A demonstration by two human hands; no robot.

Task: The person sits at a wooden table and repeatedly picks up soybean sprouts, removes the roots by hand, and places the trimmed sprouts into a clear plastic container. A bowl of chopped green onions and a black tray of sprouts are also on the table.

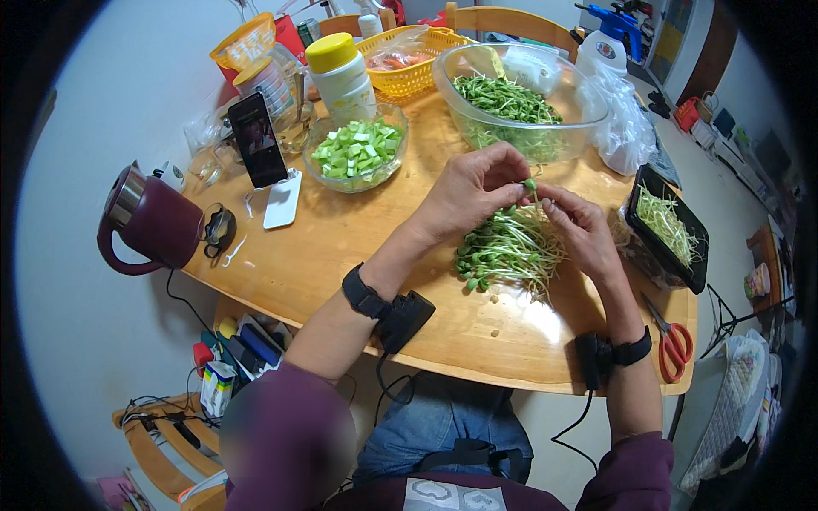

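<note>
Between both hands a single sunflower sprout (530, 185) stands with its green leaf end up. My left hand (470, 191) pinches it near the leaves with thumb and forefinger. From the other side, the fingertips of my right hand (575, 223) grip its pale stem. Right beneath lies a loose pile of sprouts (505, 252), green leaves to the left and pale roots to the right. Beyond my hands a clear plastic basin (588, 131) holds many sprouts. To the right, a black plastic tray (696, 230) is tilted, with pale stems and roots (666, 223) in it.
Red-handled scissors (675, 351) lie near the table's right edge. At the left are a maroon kettle (160, 220), a phone (257, 142) on a white stand, and a glass bowl (358, 186) of chopped green vegetable. Cables (578, 418) hang from black wrist devices.
</note>
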